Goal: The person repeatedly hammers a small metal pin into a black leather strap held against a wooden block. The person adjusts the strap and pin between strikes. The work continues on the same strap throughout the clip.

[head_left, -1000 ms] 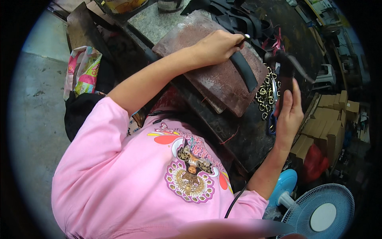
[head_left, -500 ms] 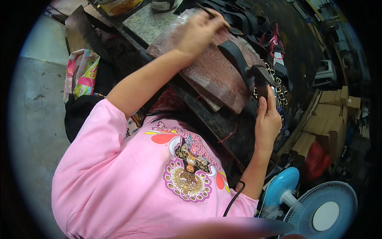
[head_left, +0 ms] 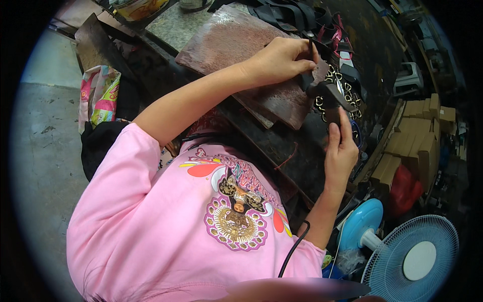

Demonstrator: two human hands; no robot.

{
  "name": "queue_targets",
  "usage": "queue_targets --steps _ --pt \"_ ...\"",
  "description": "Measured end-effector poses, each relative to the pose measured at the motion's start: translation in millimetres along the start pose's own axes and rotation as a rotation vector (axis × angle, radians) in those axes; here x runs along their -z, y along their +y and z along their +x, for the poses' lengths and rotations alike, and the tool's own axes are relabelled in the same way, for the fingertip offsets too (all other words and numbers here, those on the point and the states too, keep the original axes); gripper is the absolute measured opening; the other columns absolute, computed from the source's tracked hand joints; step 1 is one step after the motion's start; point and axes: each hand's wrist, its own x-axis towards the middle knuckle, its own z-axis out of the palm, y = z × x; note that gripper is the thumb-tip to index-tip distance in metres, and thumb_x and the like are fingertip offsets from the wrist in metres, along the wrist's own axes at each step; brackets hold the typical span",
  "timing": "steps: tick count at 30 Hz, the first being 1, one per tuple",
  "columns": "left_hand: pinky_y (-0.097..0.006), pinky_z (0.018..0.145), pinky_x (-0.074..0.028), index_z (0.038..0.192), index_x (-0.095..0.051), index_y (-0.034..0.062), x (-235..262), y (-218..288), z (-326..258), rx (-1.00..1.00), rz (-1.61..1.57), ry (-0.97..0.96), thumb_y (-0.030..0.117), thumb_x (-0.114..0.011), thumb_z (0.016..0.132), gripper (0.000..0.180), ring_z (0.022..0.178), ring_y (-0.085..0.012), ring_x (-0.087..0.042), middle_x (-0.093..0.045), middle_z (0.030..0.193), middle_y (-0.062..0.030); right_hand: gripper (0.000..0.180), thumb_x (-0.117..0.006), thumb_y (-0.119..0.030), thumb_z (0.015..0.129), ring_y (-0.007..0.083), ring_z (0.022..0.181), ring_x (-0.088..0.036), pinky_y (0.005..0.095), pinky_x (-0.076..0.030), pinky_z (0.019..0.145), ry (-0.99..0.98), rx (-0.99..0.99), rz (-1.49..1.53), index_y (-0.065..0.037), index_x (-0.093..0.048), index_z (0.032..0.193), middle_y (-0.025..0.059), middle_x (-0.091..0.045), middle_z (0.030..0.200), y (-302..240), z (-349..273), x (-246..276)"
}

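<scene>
My left hand (head_left: pixel 284 61) is over the right part of a worn reddish-brown board (head_left: pixel 216 43), its fingers closed in a pinch. A dark strap (head_left: pixel 319 71), its greyish side showing, hangs at those fingertips, beside the hammer head. A thin dark piece also shows by the fingers; I cannot make out what it is. My right hand (head_left: pixel 341 153) is closed around the handle of what looks like a dark hammer (head_left: pixel 329 94), held upright just off the board's right corner. The head hides part of the strap, and my fingers hide the lower handle.
Metal rings (head_left: pixel 336 75) lie beyond the hammer, with black straps (head_left: pixel 287 15) heaped at the back. A grey stone slab (head_left: pixel 176 25) adjoins the board. Lower right stand a fan (head_left: pixel 415 259) and a blue stool (head_left: pixel 359 221); cardboard boxes (head_left: pixel 410 136) are stacked behind.
My left hand has moved right and nearer, from the board's far part to the strap beside the hammer. The strap no longer arches over the board. My right hand has barely moved.
</scene>
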Motion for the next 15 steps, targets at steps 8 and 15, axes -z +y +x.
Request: queue_targets --steps 8,15 --pt "-0.028 0.07 -0.054 0.1 -0.065 -0.0036 -2 -25 -4 0.179 -0.162 0.151 0.01 -0.065 0.091 0.017 0.074 -0.0135 -0.068 -0.07 0.085 -0.0098 0.038 -0.055 -0.032 0.101 0.0079 0.052 -0.051 0.0277 -0.044 0.052 0.022 0.055 -0.058 -0.019 -0.058 0.137 0.0036 -0.059 0.065 13 -7 -12" --pt "-0.025 0.075 -0.055 0.105 -0.064 -0.003 1 -20 -5 0.156 0.024 0.055 0.009 -0.064 0.094 0.017 0.081 -0.0109 -0.066 -0.07 0.09 -0.0066 0.04 -0.053 -0.034 0.101 0.0085 0.053 -0.052 0.0278 -0.045 0.052 0.003 0.055 -0.075 -0.018 -0.058 0.137 0.0035 -0.058 0.064 12 -7 -10"
